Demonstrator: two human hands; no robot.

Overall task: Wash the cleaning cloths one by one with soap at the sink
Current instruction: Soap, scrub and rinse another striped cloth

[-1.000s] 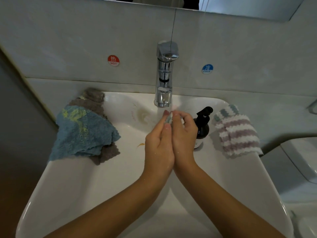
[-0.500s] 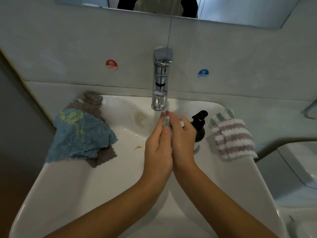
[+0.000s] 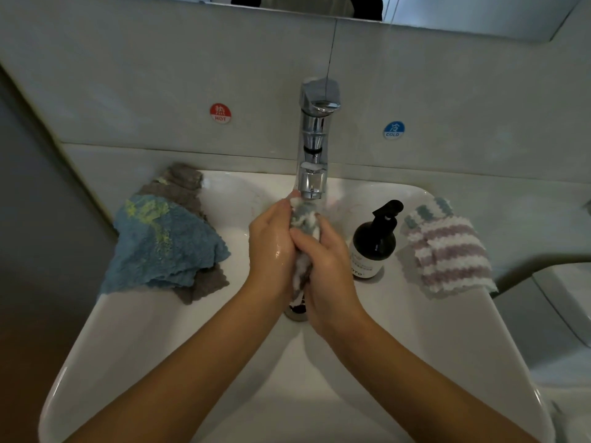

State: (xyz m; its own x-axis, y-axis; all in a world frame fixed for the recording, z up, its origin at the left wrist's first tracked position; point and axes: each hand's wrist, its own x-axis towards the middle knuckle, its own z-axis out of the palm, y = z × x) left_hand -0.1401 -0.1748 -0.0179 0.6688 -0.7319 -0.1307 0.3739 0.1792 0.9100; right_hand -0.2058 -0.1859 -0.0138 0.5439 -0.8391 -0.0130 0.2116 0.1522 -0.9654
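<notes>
A small grey-and-white cloth (image 3: 303, 222) is squeezed between my two hands over the white sink (image 3: 134, 340), just below the chrome faucet (image 3: 315, 139). My left hand (image 3: 271, 247) presses against the cloth's left side, wet and shiny. My right hand (image 3: 326, 263) curls its fingers round the cloth from the right. Most of the cloth is hidden between my palms. A dark soap pump bottle (image 3: 374, 241) stands on the sink rim to the right of my hands.
A blue cloth with yellow stains (image 3: 163, 244) lies on a grey cloth (image 3: 185, 183) on the sink's left rim. A purple-and-white striped cloth (image 3: 444, 251) lies on the right rim. The drain (image 3: 297, 310) shows below my hands. Hot and cold stickers mark the wall.
My hands have shifted on the cloth, so more of it shows between them, and my right fingers now wrap over it. The view has tilted slightly.
</notes>
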